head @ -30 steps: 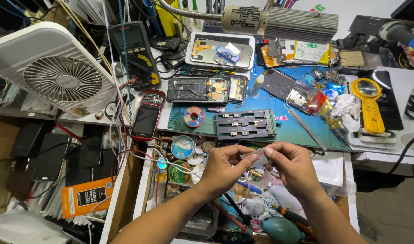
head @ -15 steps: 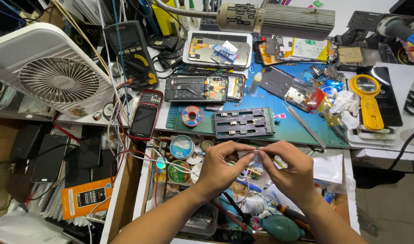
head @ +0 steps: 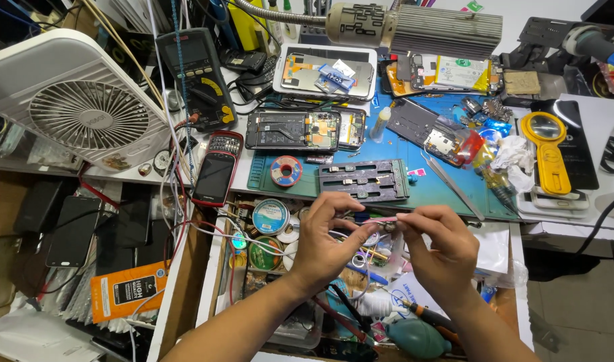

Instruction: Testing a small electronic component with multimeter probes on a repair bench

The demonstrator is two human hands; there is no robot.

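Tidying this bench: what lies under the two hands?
An open drawer with round tins, wires and tools lies under left hand and right hand; whatever they cover is hidden.

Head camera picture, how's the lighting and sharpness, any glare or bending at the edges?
Head view: bright, even light with soft shadows; the left hand and right hand are sharp, though the thin strip pinched between them is too small to make out; mild glare on the white fan; wide-angle bending shows at the frame edges.
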